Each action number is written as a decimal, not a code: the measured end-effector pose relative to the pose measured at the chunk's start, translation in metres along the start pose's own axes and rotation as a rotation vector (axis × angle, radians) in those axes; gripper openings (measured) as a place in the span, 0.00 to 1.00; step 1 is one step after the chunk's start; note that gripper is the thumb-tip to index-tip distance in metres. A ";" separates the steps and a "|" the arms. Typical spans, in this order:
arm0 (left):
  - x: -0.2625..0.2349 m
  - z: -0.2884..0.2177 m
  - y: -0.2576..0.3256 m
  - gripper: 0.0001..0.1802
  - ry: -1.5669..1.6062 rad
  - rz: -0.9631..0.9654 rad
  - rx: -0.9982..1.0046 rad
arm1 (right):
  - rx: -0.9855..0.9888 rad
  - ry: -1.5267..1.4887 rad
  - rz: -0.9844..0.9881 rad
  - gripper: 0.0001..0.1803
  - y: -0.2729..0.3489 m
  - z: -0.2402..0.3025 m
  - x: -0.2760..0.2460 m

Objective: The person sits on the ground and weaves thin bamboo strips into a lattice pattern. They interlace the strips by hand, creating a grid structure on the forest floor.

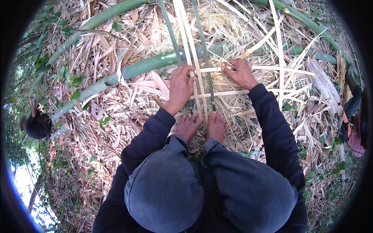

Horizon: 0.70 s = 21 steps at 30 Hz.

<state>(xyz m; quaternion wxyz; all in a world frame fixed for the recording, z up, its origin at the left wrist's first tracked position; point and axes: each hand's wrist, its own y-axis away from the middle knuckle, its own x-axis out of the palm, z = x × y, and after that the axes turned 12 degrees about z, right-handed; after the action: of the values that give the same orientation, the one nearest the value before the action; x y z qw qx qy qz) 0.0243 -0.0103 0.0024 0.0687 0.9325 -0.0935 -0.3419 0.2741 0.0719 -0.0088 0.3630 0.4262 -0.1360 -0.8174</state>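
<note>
I squat over thin bamboo strips laid crosswise on the ground, long ones running away from me and pale cross strips running left to right. My left hand presses on the crossing at the left, fingers on the strips. My right hand pinches a cross strip at its left end. Both bare feet stand on the near ends of the long strips. My knees in grey trousers fill the lower part of the view.
Green bamboo poles lie across dry leaves and husks behind the strips. Another green pole runs at the upper right. A dark cap-like object lies at the left. Cloth and a dark item sit at the right edge.
</note>
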 end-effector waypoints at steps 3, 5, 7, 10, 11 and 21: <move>0.000 0.001 -0.002 0.17 -0.024 -0.001 0.032 | -0.066 0.013 -0.090 0.27 -0.001 -0.008 0.007; -0.001 0.001 -0.001 0.17 -0.025 0.000 0.030 | -0.039 0.029 -0.040 0.27 -0.002 -0.008 0.006; -0.001 0.001 -0.001 0.17 -0.028 0.000 0.034 | -0.030 0.026 -0.030 0.28 0.000 -0.003 0.004; -0.002 0.001 -0.002 0.18 -0.030 0.007 0.043 | -0.041 0.010 -0.050 0.28 0.004 0.004 0.002; -0.003 0.000 -0.003 0.18 -0.028 0.012 0.041 | -0.045 0.018 -0.040 0.28 0.002 0.007 0.000; -0.002 0.003 -0.005 0.17 -0.028 0.009 0.057 | -0.051 -0.057 0.010 0.27 -0.006 0.004 -0.002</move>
<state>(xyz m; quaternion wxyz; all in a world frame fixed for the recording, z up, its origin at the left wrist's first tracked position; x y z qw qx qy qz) 0.0214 -0.0056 0.0007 0.0421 0.9288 -0.1083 -0.3520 0.2686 0.0776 -0.0082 0.3737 0.3927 -0.1277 -0.8305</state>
